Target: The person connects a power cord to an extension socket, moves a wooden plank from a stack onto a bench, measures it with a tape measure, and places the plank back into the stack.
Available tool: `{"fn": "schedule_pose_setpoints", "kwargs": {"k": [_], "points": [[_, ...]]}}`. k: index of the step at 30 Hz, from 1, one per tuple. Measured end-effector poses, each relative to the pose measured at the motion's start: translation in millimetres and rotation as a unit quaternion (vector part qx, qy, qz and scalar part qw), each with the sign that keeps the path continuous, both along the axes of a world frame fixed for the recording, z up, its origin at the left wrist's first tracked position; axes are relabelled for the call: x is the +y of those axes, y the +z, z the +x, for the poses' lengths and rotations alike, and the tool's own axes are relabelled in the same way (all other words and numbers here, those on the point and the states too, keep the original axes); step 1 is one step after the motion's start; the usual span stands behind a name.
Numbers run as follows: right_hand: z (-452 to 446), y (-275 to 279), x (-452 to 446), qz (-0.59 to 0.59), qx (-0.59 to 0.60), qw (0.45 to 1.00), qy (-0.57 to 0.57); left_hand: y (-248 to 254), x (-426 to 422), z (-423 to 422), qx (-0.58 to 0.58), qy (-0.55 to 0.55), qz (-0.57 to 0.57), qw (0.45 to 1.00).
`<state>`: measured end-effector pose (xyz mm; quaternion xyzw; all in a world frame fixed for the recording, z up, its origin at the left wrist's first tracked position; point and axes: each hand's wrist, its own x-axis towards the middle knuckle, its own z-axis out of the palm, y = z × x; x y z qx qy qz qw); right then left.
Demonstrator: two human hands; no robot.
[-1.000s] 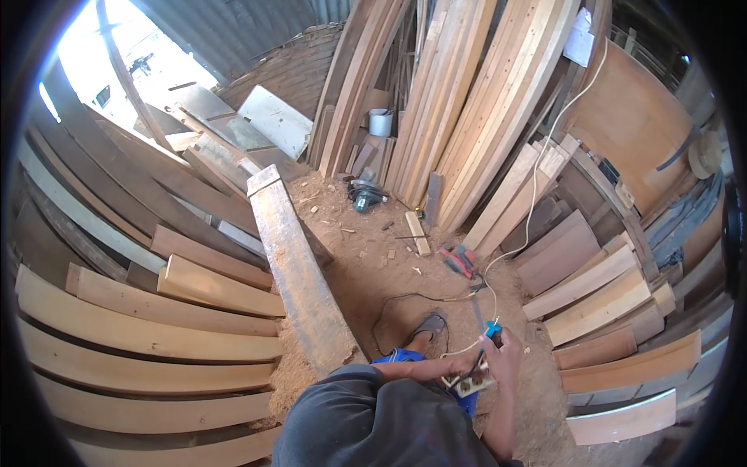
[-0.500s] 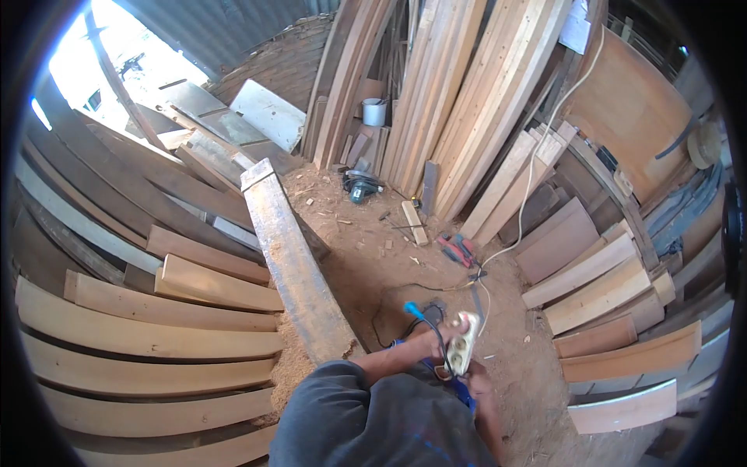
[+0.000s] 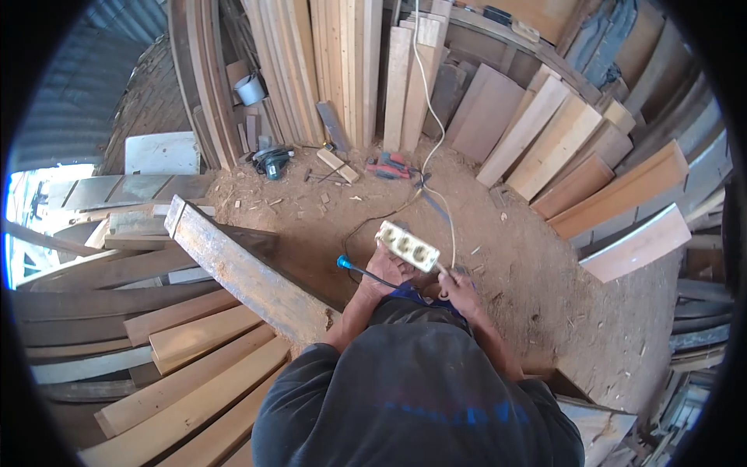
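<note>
The person holds a white power strip point(image 3: 412, 247) up in front of the body, clear of the floor point(image 3: 545, 265), its row of sockets facing up and its left end tilted farther away. The left hand point(image 3: 393, 268) is under the strip's left half, fingers clamped on it, though the strip hides most of them from me. A blue plug point(image 3: 344, 262) on a dark cable sticks out to the left, the cable crossing by that hand. The right hand point(image 3: 462, 293) is at the near right end, fingers curled together beside a pale bit of cord; I can't tell whether they grip it.

Over to the left a dusty thick plank point(image 3: 241, 261) slants toward the left arm, with long boards point(image 3: 210, 338) lying beyond it. On the far floor sit a power saw point(image 3: 272, 163), a small wood block point(image 3: 338, 166) and a red tool point(image 3: 391, 165). Tall planks point(image 3: 342, 62) stand behind them, near a white bucket point(image 3: 249, 89). More boards point(image 3: 537, 132) lean at the far right.
</note>
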<state>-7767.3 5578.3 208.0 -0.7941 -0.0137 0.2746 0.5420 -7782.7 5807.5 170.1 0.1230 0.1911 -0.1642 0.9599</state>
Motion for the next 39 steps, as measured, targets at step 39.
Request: {"fn": "schedule_pose_setpoints", "kwargs": {"k": [39], "points": [[177.2,-109.4,-83.1,-0.044,-0.059,0.995,0.074,77.9,-89.8,162.9,-0.028,0.007,-0.053,0.998]]}}
